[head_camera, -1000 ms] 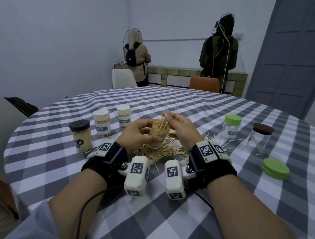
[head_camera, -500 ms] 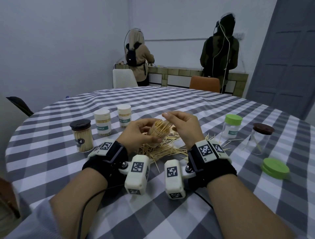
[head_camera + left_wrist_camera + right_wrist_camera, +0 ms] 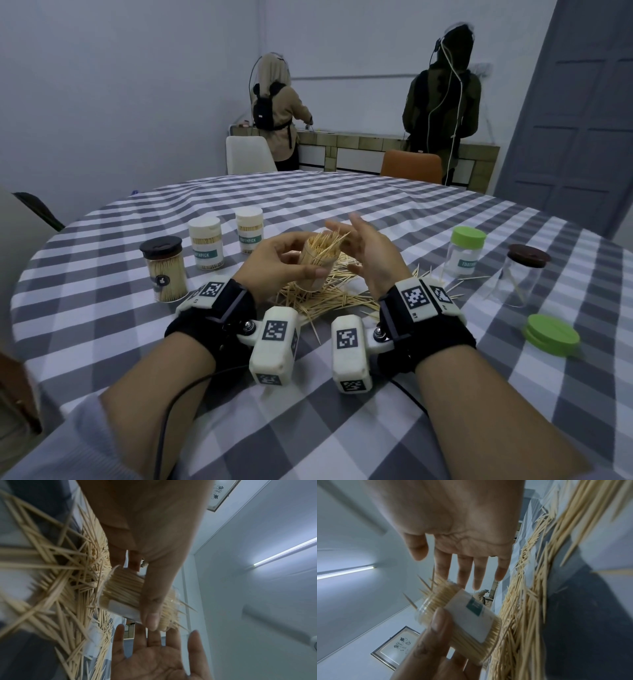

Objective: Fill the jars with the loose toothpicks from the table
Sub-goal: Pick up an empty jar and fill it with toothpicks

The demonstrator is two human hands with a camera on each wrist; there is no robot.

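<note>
We seem to be in a plain room of a home or small office: a round table (image 3: 342, 428) under a grey-and-white checked cloth, a white chair (image 3: 248, 154) and an orange chair (image 3: 411, 166) pulled up to it, a tiled counter (image 3: 370, 144) along the pale far wall where two people (image 3: 277, 113) stand with their backs to us, and a grey panelled door (image 3: 582, 120) at right

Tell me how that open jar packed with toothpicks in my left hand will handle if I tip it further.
The jar has no lid, and loose tips poke past its rim, so some would probably spill. Its smooth clear wall may slip. It probably feels light.
</note>
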